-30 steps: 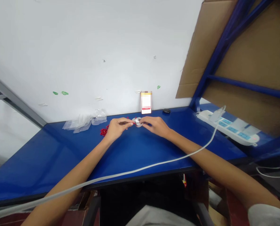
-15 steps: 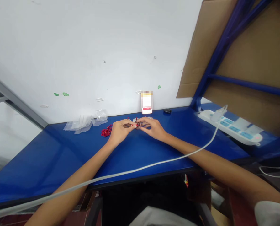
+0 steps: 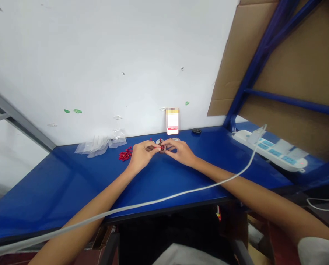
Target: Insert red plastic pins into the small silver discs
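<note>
We hold a small round, shiny brownish object [image 3: 163, 149] between our two hands, just above the blue, smooth-topped desk [image 3: 158, 180], near the wall. Our right hand [image 3: 181, 152] grasps its right side between thumb and fingers, presumably to steady it. Our left hand [image 3: 140, 156] is pinched at its left edge, where a thin red strand shows; we seem to be gripping that strand, though it is too small to tell whether the rim is caught too. Bringing both sets of fingertips together probably gives us fine control over so little a thing.

Just beyond our fingers lie pale, flat round pieces [image 3: 176, 139], partly hidden by the hands. Beside our left hand sits a loose heap of red cord pieces [image 3: 125, 155], likely placed there for easy reach. Clear, crumpled plastic bags [image 3: 94, 145] lie farther left against the wall, seemingly kept aside from the handling space.

A bright-screened upright phone [image 3: 172, 123] leans against the white wall [image 3: 153, 48], perhaps so that we can see it. A black oval object [image 3: 196, 131] rests to its right.
</note>
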Motion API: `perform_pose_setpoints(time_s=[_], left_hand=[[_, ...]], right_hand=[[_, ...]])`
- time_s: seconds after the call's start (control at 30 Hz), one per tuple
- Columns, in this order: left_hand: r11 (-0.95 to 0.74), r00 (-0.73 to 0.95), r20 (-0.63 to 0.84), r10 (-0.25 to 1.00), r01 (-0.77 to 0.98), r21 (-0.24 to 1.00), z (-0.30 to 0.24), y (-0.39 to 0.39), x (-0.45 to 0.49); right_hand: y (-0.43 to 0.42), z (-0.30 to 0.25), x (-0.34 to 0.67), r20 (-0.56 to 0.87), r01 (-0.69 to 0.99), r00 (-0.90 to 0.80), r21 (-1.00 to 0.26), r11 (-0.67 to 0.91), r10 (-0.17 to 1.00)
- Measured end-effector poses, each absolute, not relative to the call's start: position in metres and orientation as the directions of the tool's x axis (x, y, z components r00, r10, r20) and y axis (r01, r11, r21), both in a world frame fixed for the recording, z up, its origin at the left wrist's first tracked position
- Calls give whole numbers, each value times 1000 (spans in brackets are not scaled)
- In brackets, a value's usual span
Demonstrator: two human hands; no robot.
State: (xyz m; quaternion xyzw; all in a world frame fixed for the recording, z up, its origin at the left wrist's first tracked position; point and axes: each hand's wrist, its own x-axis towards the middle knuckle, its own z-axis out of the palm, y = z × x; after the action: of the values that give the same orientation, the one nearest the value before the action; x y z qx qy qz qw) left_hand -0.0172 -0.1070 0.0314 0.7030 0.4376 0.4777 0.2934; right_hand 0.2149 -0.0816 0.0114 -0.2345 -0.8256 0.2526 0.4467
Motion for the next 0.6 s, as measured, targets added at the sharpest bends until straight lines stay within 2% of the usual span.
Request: perform_pose_setpoints(time_s=[0.13,0.27,0.6], left_hand=[[-391,137,366,921,322,862,29,-106,-17],[-419,149,391,908,318,851,31,-108,-16],[-553,249,502,828,512,658,35,-110,-19]], right_hand=[[-81,10,216,625,195,-502,-592,782,598],[-81,9,217,626,203,-508,-580,789,591],[-80,9,219,617,306,-521,-510,804,590]])
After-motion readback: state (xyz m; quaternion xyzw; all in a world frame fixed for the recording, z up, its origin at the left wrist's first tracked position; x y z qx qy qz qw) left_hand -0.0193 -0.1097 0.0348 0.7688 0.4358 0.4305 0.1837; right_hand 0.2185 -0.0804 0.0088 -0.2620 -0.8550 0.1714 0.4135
